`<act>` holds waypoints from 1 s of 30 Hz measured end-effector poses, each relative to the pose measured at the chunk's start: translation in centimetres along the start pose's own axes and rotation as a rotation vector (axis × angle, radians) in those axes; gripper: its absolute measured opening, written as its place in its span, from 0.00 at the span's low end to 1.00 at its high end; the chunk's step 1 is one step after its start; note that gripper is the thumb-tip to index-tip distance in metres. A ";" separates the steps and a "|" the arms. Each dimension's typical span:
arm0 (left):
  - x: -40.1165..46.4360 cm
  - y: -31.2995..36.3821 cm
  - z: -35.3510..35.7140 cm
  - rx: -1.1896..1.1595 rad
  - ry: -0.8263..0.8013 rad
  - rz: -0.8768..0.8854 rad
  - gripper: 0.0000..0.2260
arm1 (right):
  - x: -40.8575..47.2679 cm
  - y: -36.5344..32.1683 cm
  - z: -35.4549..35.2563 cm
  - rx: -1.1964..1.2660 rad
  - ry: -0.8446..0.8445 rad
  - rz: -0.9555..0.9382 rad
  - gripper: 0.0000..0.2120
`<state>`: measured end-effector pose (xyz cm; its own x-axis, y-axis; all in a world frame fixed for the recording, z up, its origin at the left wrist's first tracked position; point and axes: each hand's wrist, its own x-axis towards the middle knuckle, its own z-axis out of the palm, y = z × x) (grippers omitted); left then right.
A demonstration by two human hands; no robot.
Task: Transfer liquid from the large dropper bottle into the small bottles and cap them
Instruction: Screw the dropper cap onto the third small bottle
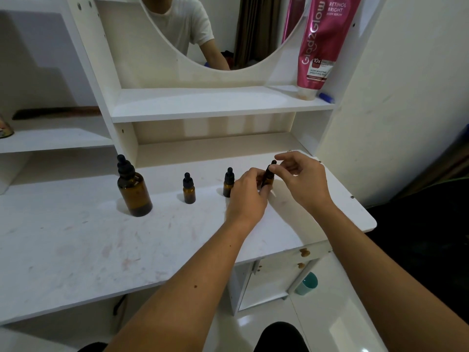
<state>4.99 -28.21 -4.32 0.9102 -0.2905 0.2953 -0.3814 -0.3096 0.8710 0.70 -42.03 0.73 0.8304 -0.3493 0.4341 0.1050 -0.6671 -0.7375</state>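
The large amber dropper bottle (134, 191) stands capped at the left of the white tabletop (127, 245). Two small amber bottles with black dropper caps stand to its right, one (188, 189) in the open and one (228, 182) partly behind my left hand. My left hand (250, 196) grips the body of a third small bottle (268, 177), held tilted just above the table. My right hand (300, 177) pinches that bottle's black dropper cap (271, 166) between thumb and fingers. The bottle's lower part is hidden by my fingers.
A shelf (215, 102) runs above the tabletop, with a pink serum tube (319, 44) and a small blue item (327, 97) at its right end. A mirror hangs above. The table's right edge lies close to my right wrist. A teal cup (307, 283) sits on the floor.
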 end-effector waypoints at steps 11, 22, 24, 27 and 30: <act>-0.1 0.2 0.0 0.017 -0.002 -0.007 0.11 | 0.2 -0.1 0.2 0.084 -0.040 0.064 0.10; -0.2 0.3 -0.1 -0.009 -0.010 -0.028 0.11 | 0.2 0.1 -0.2 0.078 -0.070 0.044 0.12; -0.2 0.4 -0.2 -0.017 -0.011 -0.031 0.10 | 0.2 0.1 -0.4 0.087 -0.112 0.040 0.10; -0.2 0.3 -0.3 -0.021 -0.013 -0.032 0.10 | 0.2 0.2 -0.3 0.095 -0.102 0.065 0.08; -0.3 0.4 -0.3 -0.010 -0.017 -0.036 0.11 | 0.2 0.4 -0.2 0.094 -0.067 0.062 0.08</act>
<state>4.63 -28.04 -3.91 0.9202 -0.2951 0.2572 -0.3470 -0.3109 0.8848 0.77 -42.50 0.57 0.8714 -0.3407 0.3530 0.1005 -0.5802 -0.8082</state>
